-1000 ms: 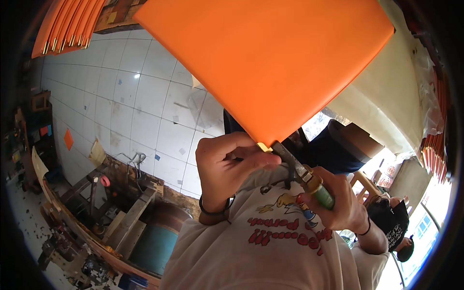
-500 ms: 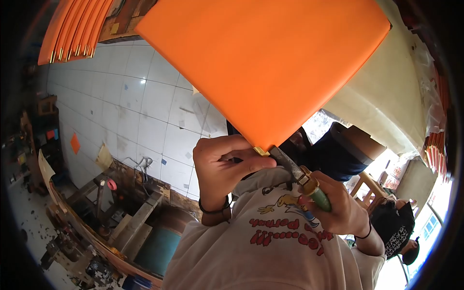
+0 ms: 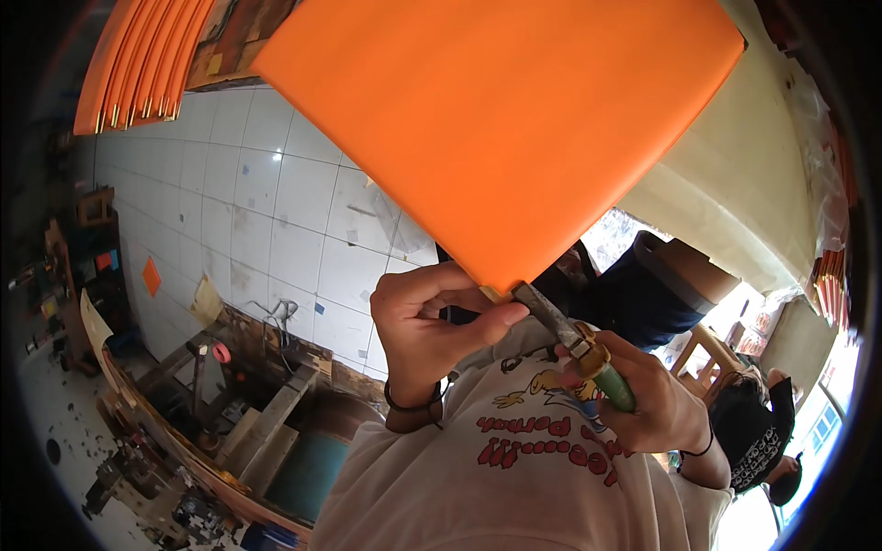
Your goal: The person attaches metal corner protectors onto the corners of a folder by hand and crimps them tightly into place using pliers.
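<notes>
A large orange cover (image 3: 514,119) fills the top middle, one corner pointing down at my hands. My left hand (image 3: 436,321) pinches a small gold corner piece (image 3: 496,294) against that corner between thumb and bent index finger. In my right hand (image 3: 648,390) is a tool with a green handle (image 3: 615,389) and a flat, worn metal blade (image 3: 546,310). The blade's tip touches or lies very near the corner, just right of the gold piece. What the cover rests on is hidden beneath it.
Several orange covers with gold corners (image 3: 147,69) are stacked at the upper left. A pale sheet-covered surface (image 3: 735,174) lies right of the cover. White floor tiles (image 3: 276,211) and a wooden bench frame (image 3: 271,427) are on the left. Another person (image 3: 749,422) sits at the right.
The view has shifted slightly, so the background appears a little lower and further right. Both hands keep their hold near the corner, and the blade's angle has changed slightly.
</notes>
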`<state>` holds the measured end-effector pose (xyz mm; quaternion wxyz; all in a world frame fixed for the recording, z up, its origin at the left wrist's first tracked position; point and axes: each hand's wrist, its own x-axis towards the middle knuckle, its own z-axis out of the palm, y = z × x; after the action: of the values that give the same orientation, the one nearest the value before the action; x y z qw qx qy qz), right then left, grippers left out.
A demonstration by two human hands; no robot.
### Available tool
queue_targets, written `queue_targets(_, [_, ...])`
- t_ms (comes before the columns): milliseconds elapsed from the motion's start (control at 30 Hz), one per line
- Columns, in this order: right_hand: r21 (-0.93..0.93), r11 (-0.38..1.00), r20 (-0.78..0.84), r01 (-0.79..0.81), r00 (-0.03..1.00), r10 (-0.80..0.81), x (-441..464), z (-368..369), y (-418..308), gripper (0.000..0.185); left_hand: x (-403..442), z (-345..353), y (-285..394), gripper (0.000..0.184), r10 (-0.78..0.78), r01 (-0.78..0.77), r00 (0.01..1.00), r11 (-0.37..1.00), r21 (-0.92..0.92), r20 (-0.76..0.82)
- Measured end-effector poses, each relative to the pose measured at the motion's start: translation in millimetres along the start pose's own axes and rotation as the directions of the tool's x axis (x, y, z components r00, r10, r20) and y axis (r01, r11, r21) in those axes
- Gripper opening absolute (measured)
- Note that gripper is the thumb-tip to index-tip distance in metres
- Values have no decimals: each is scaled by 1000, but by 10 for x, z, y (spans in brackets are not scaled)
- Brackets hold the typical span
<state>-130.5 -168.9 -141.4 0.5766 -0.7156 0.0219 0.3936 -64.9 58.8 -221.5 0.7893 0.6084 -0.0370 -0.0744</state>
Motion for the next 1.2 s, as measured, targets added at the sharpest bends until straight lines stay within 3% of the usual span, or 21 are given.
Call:
queue_targets(167, [30,999,-78,-22,997,24,-50,17,64,33,-9,6,-10,28,7,-7,1000,1000,15,-2])
queue_targets(267, [23,999,-303,25,953,-17,-46,106,61,26,-3,-2,-21,28,7,-8,1000,1000,22,10])
queue_targets(367, [-118,986,-125,-119,987,104,35,-32,-116,36,-5,-12,-27,27,-3,2,1000,999,40,16])
queue_targets(467, [-107,987,-119,-123,987,110,105,-43,-89,35,1,-22,-8,26,-19,17,999,999,50,29])
queue_targets(667, [-160,985,-52,-56,998,48,110,-180,4,32,66,-56,116,21,-103,90,989,989,120,103])
queue_targets(767, [-31,995,-209,100,972,-104,50,-183,-30,29,101,-119,161,17,-171,181,971,982,-48,167])
queue_targets(833, [-35,989,-131,-145,982,139,-57,-260,-100,26,128,-157,212,16,-241,267,952,956,-124,190])
queue_targets(900, [-132,977,-52,-169,985,163,-74,-302,-111,32,163,-137,304,18,-316,341,931,932,-123,184])
queue_targets(1000, [-101,995,-17,14,1000,-16,-4,-179,-58,41,143,-133,223,23,-241,250,955,968,-29,170])
queue_targets(1100, [-75,996,-16,47,999,-48,-7,-107,-39,49,137,-88,200,31,-213,212,970,977,17,116])
queue_targets(1200, [37,998,56,-41,998,39,-41,-111,-100,57,124,-94,165,24,-170,171,975,985,6,146])
